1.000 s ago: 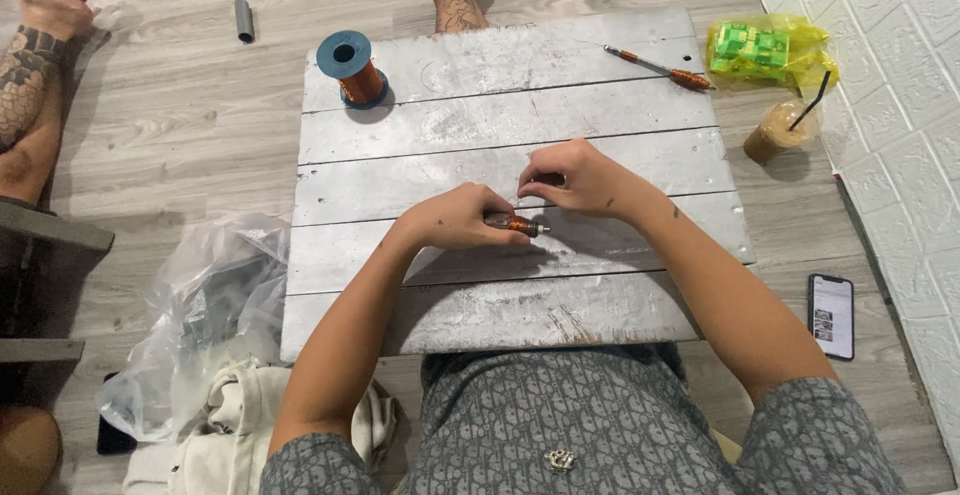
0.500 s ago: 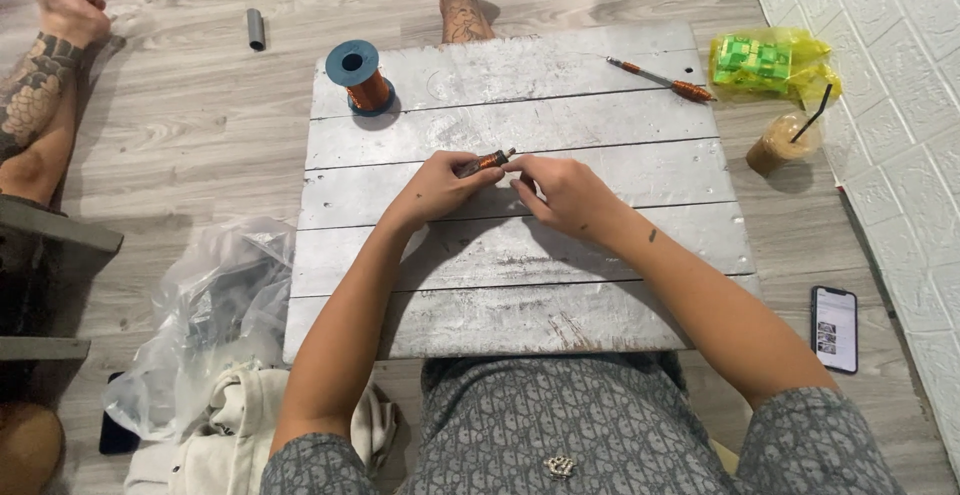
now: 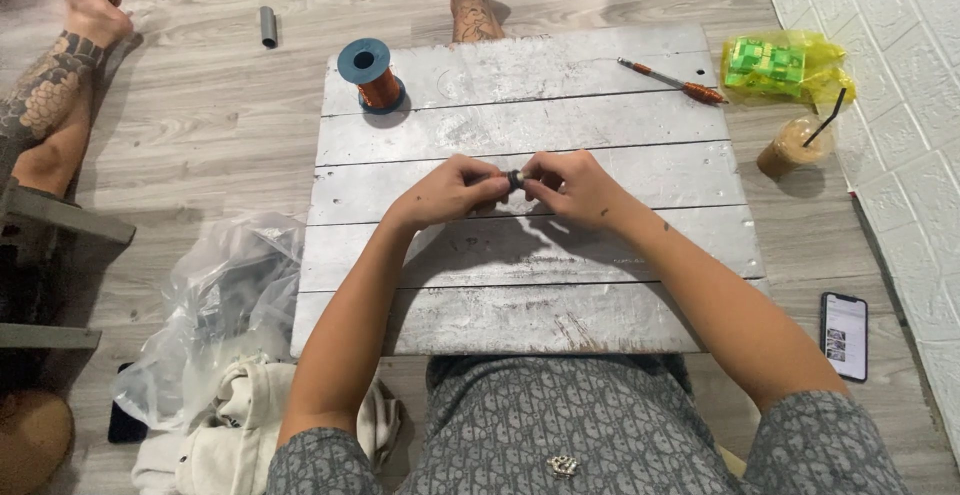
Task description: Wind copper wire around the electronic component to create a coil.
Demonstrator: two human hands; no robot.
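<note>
Left hand (image 3: pixel 450 190): over the middle of the board, fingers curled in, tips pinching the left end of a small dark part
Right hand (image 3: pixel 570 187): just beside the left hand, fingers bent, thumb and fingertips closed on the right end of the same part
Part (image 3: pixel 514 178): small, dark, roundish; held between the two hands just above the board; mostly hidden by fingers, so exact shape cannot be told
Board (image 3: pixel 520 255): grey-white planks laid side by side, scuffed, resting on the floor in front of the person's lap
Spool (image 3: pixel 368 73): blue flanges, copper-coloured wire, upright at the far left corner of the board, well apart from the hands
Tool (image 3: pixel 670 80): thin, orange handle, metal shaft, lying slanted at the far right of the board
Bag (image 3: pixel 785 67): yellow plastic with green packs inside, on the floor just off the board's far right corner
Cup (image 3: pixel 790 147): brown drink, black straw, on the floor near the bag, right of the board
Phone (image 3: pixel 845 335): screen lit, flat on the floor at the person's right
Plastic wrap (image 3: pixel 225 300): clear, crumpled, on the floor left of the board, pale cloth beside it
Tube (image 3: pixel 268 27): short, grey, on the floor far left
Others: a tattooed leg at far left, a tattooed foot beyond the board's far edge
</note>
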